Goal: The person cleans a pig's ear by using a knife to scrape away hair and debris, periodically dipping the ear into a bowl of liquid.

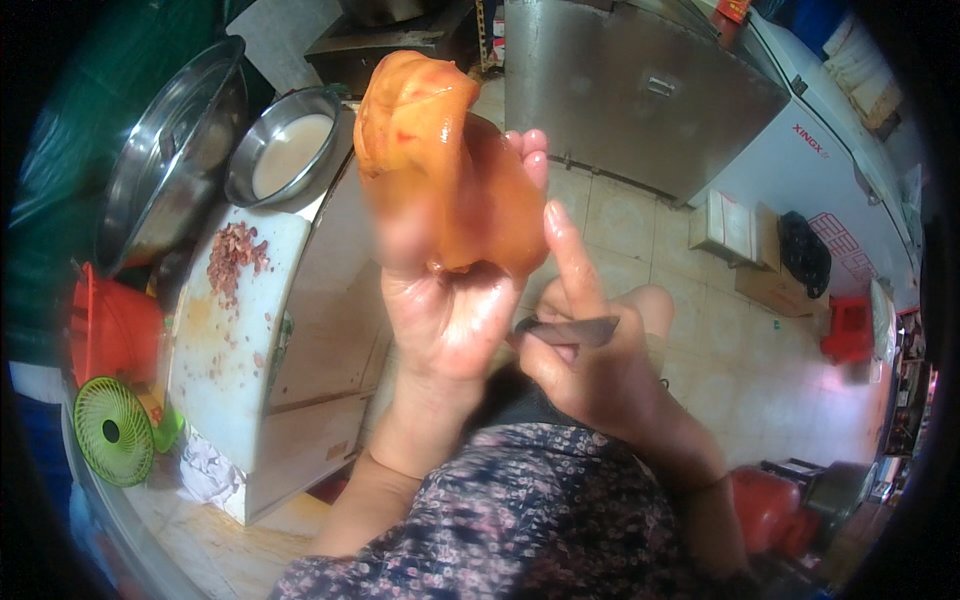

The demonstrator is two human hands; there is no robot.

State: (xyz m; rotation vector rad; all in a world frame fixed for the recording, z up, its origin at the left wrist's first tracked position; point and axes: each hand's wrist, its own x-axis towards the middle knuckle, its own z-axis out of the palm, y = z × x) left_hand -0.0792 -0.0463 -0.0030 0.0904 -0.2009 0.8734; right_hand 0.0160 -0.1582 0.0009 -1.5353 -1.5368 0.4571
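Note:
My left hand point(457, 322) is raised palm up, holding a large, glossy, orange-brown piece of meat with smooth folded skin point(416, 112). Its fingertips show beyond the meat's right edge, and a blurred patch covers part of the thumb side. My right hand point(600, 352) grips a small knife, whose dark blade point(577, 331) lies across the curled fingers; the handle is hidden. The right index finger is stretched out, its tip close to the meat's right side. Whether it touches the meat, I cannot tell.
Left of me, chopped reddish meat point(236, 259) lies on a white cutting board point(225, 360). Behind it are a steel bowl of cloudy liquid point(289, 157) and a large steel basin point(172, 150). A green fan point(114, 431) stands near an orange-red basket point(112, 330). A steel cabinet point(630, 97) stands ahead.

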